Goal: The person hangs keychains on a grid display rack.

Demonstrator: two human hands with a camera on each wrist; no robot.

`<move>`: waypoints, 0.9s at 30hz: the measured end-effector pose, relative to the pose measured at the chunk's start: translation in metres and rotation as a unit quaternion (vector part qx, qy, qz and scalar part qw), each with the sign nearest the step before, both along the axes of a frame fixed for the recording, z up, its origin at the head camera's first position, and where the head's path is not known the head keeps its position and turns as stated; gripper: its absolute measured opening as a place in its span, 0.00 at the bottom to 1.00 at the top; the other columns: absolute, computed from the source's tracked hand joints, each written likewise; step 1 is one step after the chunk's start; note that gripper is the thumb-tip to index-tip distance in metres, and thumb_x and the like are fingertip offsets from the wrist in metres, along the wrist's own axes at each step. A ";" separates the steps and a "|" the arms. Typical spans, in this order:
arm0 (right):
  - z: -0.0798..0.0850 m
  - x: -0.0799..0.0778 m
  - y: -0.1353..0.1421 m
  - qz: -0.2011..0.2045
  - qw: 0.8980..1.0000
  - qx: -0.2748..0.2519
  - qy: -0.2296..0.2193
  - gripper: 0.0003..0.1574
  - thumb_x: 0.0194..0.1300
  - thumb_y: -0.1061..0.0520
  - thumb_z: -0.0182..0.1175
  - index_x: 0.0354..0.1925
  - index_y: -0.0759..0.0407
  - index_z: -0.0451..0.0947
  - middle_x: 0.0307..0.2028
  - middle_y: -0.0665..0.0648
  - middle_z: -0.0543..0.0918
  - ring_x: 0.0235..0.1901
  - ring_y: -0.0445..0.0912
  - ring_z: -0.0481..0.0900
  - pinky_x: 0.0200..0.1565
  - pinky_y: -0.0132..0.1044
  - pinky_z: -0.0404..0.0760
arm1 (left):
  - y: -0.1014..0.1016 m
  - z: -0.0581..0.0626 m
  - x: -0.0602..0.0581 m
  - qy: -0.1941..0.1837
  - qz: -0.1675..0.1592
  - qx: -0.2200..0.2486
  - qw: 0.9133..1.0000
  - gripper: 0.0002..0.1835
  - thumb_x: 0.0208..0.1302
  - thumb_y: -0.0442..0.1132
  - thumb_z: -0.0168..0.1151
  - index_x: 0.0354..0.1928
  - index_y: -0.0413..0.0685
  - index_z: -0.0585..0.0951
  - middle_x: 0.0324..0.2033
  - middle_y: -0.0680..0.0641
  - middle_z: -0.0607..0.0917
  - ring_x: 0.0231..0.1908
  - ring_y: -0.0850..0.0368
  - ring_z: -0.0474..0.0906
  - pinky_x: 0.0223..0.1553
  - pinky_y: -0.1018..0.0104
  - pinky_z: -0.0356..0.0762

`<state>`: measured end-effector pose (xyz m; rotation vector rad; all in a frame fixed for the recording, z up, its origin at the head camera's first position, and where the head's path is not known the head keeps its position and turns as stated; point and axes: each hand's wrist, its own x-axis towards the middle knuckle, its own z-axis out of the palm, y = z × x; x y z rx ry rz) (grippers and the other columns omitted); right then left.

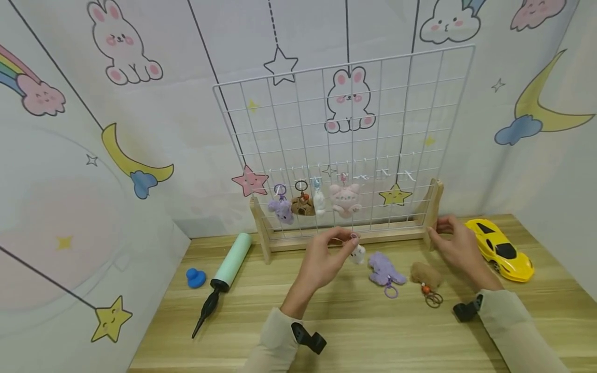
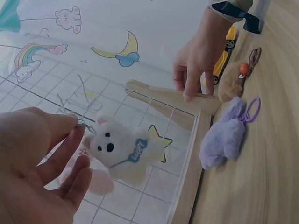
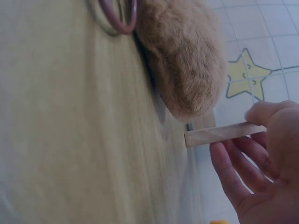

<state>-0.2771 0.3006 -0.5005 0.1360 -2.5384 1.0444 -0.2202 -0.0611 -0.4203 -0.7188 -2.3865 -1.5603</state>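
Observation:
My left hand (image 1: 322,261) pinches the small clasp at the top of a white plush bear keychain (image 2: 126,149), which dangles in front of a white wire grid rack. My right hand (image 1: 459,251) grips the rack's right wooden post (image 3: 219,134), thumb on one side and fingers on the other. From hooks on the grid hang a purple plush (image 1: 282,211), a brown one (image 1: 303,206), a slim white one (image 1: 319,202) and a pink one (image 1: 345,201). A purple plush keychain (image 1: 383,268) and a brown plush keychain (image 1: 425,274) lie on the table between my hands.
A yellow toy car (image 1: 506,251) stands right of the rack, close to my right hand. At the left lie a mint-green hand pump (image 1: 235,259) with a black nozzle and a blue knob-like piece (image 1: 196,278). White hooks (image 1: 409,176) protrude from the grid's right half.

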 end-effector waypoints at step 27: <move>-0.001 0.000 0.001 0.006 1.000 -0.004 0.004 0.22 0.80 0.50 0.64 0.56 0.69 0.77 0.51 0.73 0.87 0.52 0.68 0.86 0.54 0.63 0.81 | 0.067 0.040 -0.026 -0.048 -0.076 0.235 0.968 0.14 0.85 0.44 0.58 0.59 0.41 0.80 0.50 0.35 0.92 0.39 0.68 0.86 0.44 0.73 0.80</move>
